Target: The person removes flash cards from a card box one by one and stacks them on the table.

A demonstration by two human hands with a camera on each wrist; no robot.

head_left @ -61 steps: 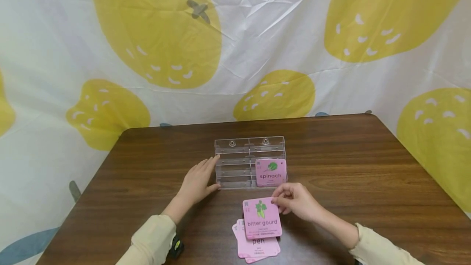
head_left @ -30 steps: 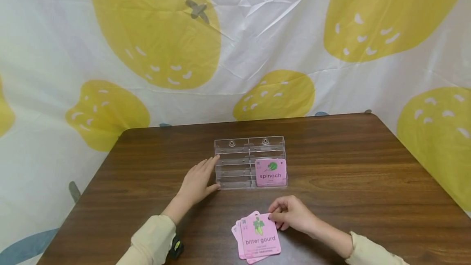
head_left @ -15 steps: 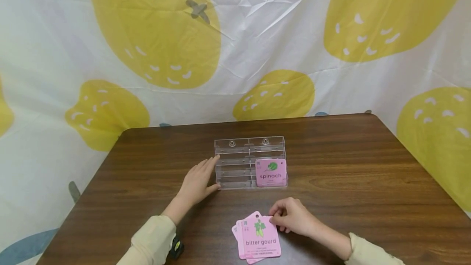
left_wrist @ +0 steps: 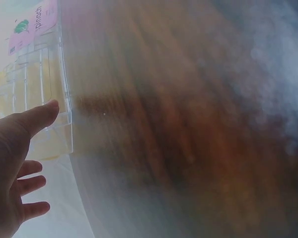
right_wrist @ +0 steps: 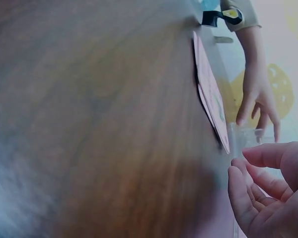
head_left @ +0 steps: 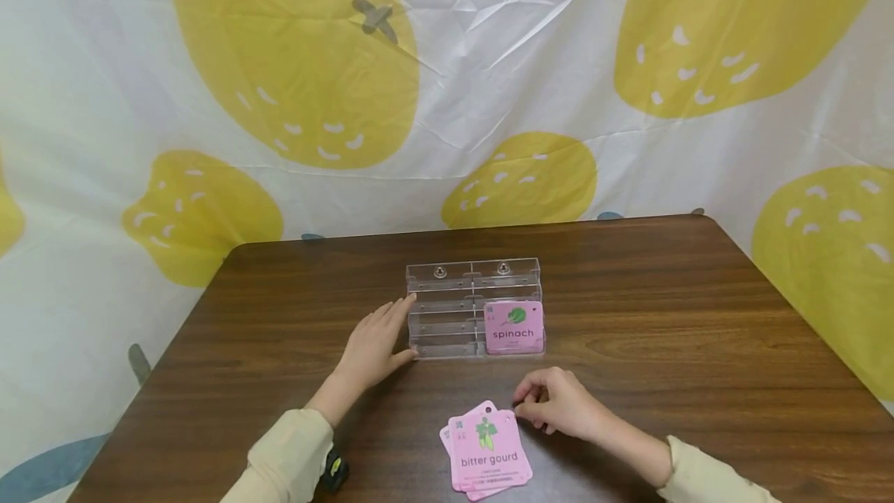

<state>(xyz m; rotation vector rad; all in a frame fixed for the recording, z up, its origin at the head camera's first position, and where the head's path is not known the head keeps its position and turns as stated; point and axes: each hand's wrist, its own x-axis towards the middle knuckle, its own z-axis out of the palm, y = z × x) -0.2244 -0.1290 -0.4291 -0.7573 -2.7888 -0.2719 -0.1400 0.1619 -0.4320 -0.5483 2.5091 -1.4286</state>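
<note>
My left hand [head_left: 373, 340] rests its fingers and thumb against the left side of a clear plastic card rack [head_left: 443, 328]. A pink spinach card [head_left: 514, 328] stands in the rack's lower right pocket. Closer to me, a pink bitter gourd card [head_left: 489, 460] lies on top of a small fanned stack of pink cards. My right hand [head_left: 562, 406] hovers by that card's upper right corner, fingers loosely bent. In the right wrist view, nothing sits between its thumb and fingers, and the pink cards [right_wrist: 208, 89] lie apart from it.
Everything stands on a brown wood-grain table [head_left: 684, 348]. Behind it hangs a white curtain [head_left: 489, 84] with yellow fruit prints. A black strap [head_left: 335, 472] with a yellow mark is on the left wrist.
My right hand lowered the bitter gourd card onto the stack, covering the pen card, and let go. The card slid slightly left; the hand drew back a little. The left hand stayed put.
</note>
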